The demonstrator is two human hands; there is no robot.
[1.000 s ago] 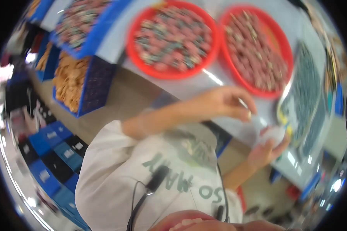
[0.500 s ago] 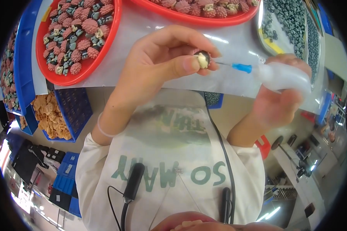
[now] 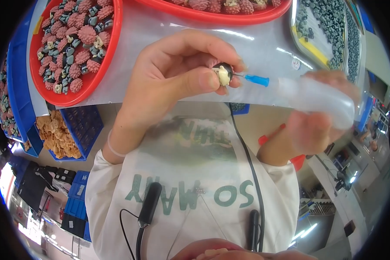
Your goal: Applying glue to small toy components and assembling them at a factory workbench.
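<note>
My left hand (image 3: 173, 73) pinches a small figurine (image 3: 224, 74) between thumb and fingers. It has a cream front and a dark, rounded back, with a little pink beside it. My right hand (image 3: 316, 130), somewhat blurred, is wrapped around a translucent white squeeze bottle (image 3: 320, 97) tilted on its side. The bottle's blue needle tip (image 3: 256, 80) points left. Its thin metal needle reaches the figurine's right edge; whether it touches is too small to tell.
A red tray (image 3: 112, 56) of pink-and-dark figurines lies at left, another red tray (image 3: 247, 20) at the far edge. At right, a metal tray (image 3: 294, 26) holds small dark pieces. Below the table's left edge stands a blue crate (image 3: 84, 130) with tan pieces.
The bottle's needle has come closer to the figurine, and the bottle is tilted a little more. The trays have shifted slightly in view.
</note>
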